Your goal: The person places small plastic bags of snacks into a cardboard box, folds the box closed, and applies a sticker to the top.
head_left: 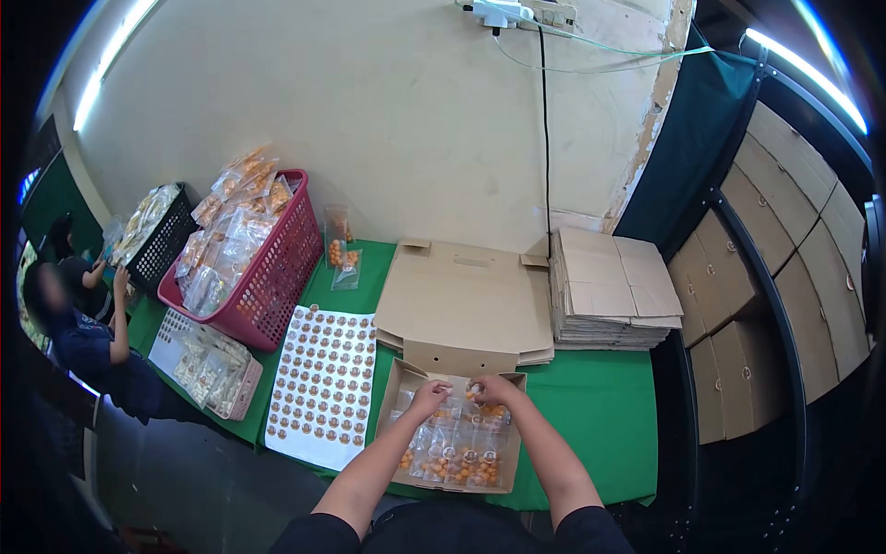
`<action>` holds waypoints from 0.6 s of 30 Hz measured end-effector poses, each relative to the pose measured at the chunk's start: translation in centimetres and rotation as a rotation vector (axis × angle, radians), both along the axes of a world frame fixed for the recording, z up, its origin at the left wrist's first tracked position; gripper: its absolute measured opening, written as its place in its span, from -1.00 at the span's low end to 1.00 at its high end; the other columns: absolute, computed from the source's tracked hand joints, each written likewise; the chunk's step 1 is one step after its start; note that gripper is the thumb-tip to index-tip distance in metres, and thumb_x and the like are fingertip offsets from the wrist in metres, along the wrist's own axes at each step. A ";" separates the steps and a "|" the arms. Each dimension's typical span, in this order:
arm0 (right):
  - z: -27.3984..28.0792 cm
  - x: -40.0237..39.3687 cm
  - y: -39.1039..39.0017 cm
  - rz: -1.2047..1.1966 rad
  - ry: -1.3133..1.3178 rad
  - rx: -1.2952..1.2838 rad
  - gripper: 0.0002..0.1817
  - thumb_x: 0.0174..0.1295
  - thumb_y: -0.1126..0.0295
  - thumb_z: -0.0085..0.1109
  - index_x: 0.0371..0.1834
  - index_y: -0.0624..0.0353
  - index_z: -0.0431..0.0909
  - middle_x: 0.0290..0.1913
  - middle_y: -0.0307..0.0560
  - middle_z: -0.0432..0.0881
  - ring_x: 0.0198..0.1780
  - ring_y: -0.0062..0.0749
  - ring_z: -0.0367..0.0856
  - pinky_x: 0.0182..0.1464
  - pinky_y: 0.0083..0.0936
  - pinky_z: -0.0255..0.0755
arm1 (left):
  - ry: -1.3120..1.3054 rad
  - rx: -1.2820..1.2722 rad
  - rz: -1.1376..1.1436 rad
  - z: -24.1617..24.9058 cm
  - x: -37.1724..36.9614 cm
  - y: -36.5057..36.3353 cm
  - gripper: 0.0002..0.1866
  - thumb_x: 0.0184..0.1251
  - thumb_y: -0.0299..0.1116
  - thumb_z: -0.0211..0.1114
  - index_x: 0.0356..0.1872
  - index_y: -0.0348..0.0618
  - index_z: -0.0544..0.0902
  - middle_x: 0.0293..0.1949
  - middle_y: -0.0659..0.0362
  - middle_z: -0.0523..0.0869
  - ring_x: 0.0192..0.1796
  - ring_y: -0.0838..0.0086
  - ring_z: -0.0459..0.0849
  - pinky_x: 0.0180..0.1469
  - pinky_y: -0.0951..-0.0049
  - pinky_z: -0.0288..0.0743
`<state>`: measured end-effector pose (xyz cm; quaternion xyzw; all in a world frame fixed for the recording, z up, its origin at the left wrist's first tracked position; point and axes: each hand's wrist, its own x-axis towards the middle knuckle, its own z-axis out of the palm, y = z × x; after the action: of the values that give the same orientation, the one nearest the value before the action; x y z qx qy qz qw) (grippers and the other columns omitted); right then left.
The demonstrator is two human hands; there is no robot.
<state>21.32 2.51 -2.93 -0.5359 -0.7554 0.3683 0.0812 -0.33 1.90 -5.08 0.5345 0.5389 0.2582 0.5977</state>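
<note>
Packets of orange balls lie in an open cardboard box at the green-covered table's front edge, probably for easy reach. Toward the table's left part, a pink basket keeps more packets heaped together. Right of it, a sheet of round stickers lies flat by the front edge, likely so each can be peeled. The left hand, fingers drawn together, is over the box's back left; I cannot tell whether it grips film. The right hand, fingers curled, seems to pinch a small packet near the box's back right corner. Flat cardboard lies behind; folded cartons are stacked right, perhaps to save room.
</note>
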 end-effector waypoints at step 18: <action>2.2 1.3 -0.8 -0.252 -0.099 -0.125 -0.56 -0.03 0.18 0.29 -0.04 0.03 0.53 -0.23 -0.07 0.64 -0.19 -0.19 0.61 -0.16 -0.29 0.46 | 0.042 0.116 0.027 -3.9 0.6 1.3 -0.74 0.16 -0.27 0.26 -0.15 -0.13 0.62 -0.37 0.15 0.66 -0.33 0.46 0.63 -0.23 0.48 0.49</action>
<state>22.64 1.68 -0.73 -0.6479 -0.6609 0.3746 0.0559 0.28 3.17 -8.98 0.5661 0.5427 0.2858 0.5508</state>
